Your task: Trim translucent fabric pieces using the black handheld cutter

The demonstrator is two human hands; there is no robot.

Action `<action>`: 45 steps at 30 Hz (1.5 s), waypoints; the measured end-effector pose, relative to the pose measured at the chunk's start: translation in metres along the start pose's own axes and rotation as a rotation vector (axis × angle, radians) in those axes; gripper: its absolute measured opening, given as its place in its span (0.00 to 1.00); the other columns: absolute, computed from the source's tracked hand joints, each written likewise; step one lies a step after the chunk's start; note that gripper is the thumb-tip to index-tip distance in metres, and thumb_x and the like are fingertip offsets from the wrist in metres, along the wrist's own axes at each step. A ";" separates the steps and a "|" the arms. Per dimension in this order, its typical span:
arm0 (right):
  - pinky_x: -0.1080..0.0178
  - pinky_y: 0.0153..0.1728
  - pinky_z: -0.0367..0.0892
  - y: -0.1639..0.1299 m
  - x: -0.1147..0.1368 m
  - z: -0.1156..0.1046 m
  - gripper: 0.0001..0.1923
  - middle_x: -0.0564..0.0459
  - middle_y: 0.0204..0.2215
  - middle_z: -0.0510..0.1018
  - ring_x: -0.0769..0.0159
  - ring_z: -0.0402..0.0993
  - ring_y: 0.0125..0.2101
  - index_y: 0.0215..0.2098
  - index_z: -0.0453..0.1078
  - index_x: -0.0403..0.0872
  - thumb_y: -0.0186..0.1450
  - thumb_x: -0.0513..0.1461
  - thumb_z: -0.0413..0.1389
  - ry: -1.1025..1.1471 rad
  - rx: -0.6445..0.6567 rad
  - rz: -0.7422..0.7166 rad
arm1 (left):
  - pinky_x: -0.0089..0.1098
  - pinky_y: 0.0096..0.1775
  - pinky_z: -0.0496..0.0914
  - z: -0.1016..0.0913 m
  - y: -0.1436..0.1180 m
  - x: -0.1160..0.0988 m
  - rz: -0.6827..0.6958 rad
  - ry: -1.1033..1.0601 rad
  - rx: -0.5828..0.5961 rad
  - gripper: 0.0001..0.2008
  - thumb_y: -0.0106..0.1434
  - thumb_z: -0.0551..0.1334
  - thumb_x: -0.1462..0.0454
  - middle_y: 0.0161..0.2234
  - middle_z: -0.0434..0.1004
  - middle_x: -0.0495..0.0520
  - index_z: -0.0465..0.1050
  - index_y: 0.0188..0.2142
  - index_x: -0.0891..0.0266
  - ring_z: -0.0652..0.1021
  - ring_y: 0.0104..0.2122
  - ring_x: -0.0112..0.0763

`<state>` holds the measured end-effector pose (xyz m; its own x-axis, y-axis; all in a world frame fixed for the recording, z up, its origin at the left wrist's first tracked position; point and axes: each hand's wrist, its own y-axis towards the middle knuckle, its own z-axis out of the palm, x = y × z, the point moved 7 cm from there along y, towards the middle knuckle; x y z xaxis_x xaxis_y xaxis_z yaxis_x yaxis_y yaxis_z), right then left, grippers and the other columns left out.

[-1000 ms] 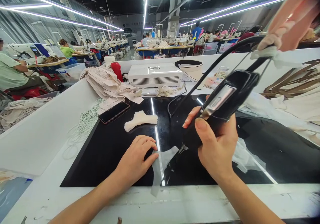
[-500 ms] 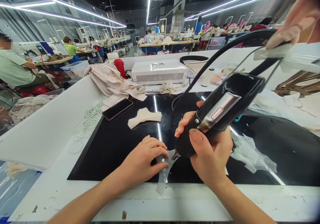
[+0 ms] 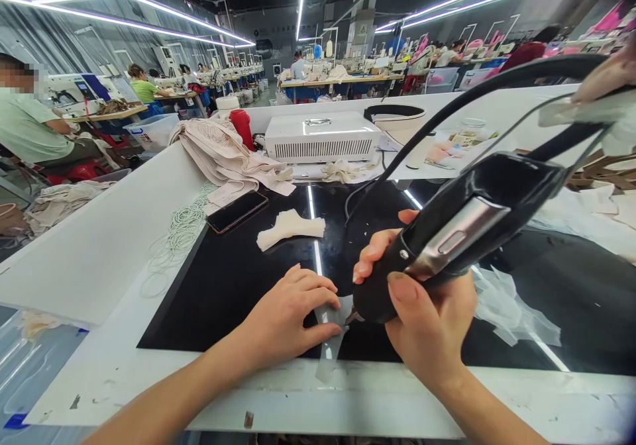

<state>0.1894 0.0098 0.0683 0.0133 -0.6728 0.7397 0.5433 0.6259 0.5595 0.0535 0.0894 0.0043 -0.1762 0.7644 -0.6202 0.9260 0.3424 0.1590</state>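
My right hand is wrapped around a black corded handheld tool, which has a silver button plate and a narrow metal tip. Held at a slant, the tool has its tip low on the left, at a strip of translucent film. My left hand lies over the film just left of the tip, fingers extended and thumb apart. Beneath both is a shiny black mat. Beyond my left hand, a cream fabric piece lies on the mat. The part of the film under my fingers is hidden.
A phone, tangled pale cord and beige cloth lie to the left. Behind stands a white vented box. Crumpled translucent film lies right. The tool's black cable arches overhead. People sit at sewing machines beyond.
The tool's rear end has swung right and leans lower, its tip staying at the film beside my left hand. My view has shifted slightly.
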 end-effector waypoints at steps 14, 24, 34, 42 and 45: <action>0.65 0.31 0.80 -0.001 0.001 -0.002 0.16 0.59 0.37 0.82 0.69 0.80 0.30 0.49 0.72 0.56 0.71 0.49 0.73 -0.033 -0.015 0.008 | 0.56 0.74 0.58 -0.001 -0.001 0.000 -0.020 0.019 -0.007 0.12 0.69 0.77 0.64 0.59 0.84 0.52 0.81 0.50 0.56 0.80 0.60 0.44; 0.65 0.30 0.79 0.003 0.001 -0.008 0.19 0.59 0.36 0.83 0.69 0.78 0.28 0.52 0.74 0.56 0.70 0.49 0.74 -0.047 -0.059 -0.004 | 0.65 0.75 0.54 0.000 -0.002 0.003 -0.020 0.033 0.015 0.10 0.73 0.74 0.64 0.59 0.83 0.54 0.82 0.51 0.55 0.81 0.61 0.46; 0.64 0.25 0.75 0.008 0.002 -0.017 0.21 0.59 0.36 0.83 0.68 0.79 0.27 0.52 0.74 0.55 0.68 0.49 0.75 -0.067 -0.124 -0.023 | 0.67 0.76 0.54 0.000 -0.001 0.000 -0.022 0.031 0.025 0.10 0.72 0.75 0.63 0.59 0.83 0.56 0.82 0.51 0.55 0.81 0.61 0.47; 0.62 0.26 0.76 0.006 0.003 -0.017 0.22 0.58 0.36 0.83 0.67 0.79 0.27 0.54 0.72 0.55 0.69 0.50 0.74 -0.096 -0.104 -0.028 | 0.68 0.76 0.54 0.001 -0.002 0.001 -0.013 0.040 0.018 0.12 0.73 0.74 0.63 0.59 0.83 0.56 0.80 0.53 0.56 0.80 0.62 0.47; 0.63 0.26 0.76 0.007 0.003 -0.015 0.18 0.58 0.36 0.82 0.67 0.79 0.27 0.48 0.71 0.55 0.71 0.49 0.72 -0.133 -0.095 -0.038 | 0.62 0.75 0.61 -0.002 -0.003 0.004 -0.013 0.038 -0.058 0.13 0.75 0.71 0.65 0.60 0.82 0.57 0.77 0.57 0.58 0.80 0.63 0.45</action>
<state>0.2064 0.0062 0.0690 -0.1164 -0.6337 0.7648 0.6185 0.5563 0.5550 0.0491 0.0926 0.0022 -0.2020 0.7794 -0.5931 0.9026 0.3832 0.1961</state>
